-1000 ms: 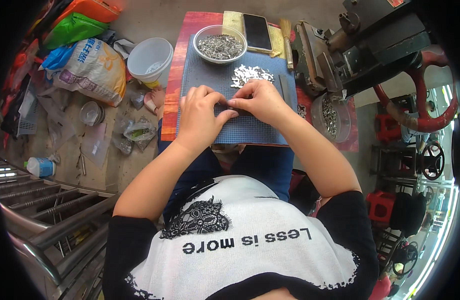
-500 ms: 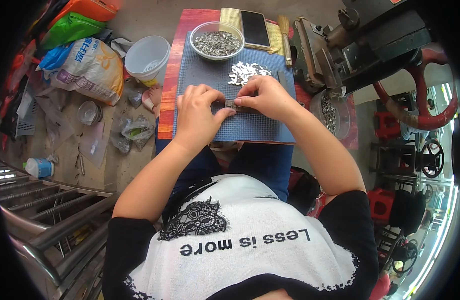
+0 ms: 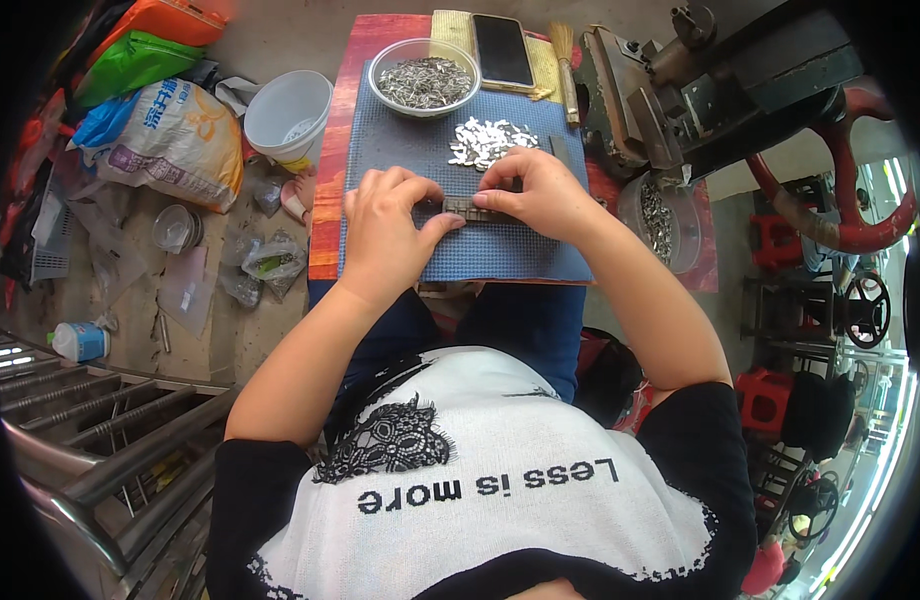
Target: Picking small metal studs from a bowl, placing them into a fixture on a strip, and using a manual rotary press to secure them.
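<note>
Between my hands a small dark metal bar with notched segments (image 3: 461, 207) lies on the blue textured mat (image 3: 400, 155). My left hand (image 3: 388, 230) closes its thumb and fingers on the bar's left end. My right hand (image 3: 540, 195) pinches the bar from the other side, thumb and forefinger pressed on its top. Part of the bar is hidden under the right fingers. Just beyond it lies a loose pile of small shiny white-silver pieces (image 3: 485, 143). A clear bowl (image 3: 377, 96) full of thin metal pieces stands farther back on the mat.
A phone (image 3: 502, 50) lies on a yellow cloth at the back, beside a straw brush (image 3: 566, 75). A dark metal machine (image 3: 720, 120) with a red handwheel (image 3: 830, 225) stands right, a clear tub of metal pieces (image 3: 688, 235) near it. A white bucket (image 3: 270, 110) stands left.
The view has shifted slightly. My right fingers have moved a little along the bar, and more of its notched top shows between my hands. Both hands stay on it.
</note>
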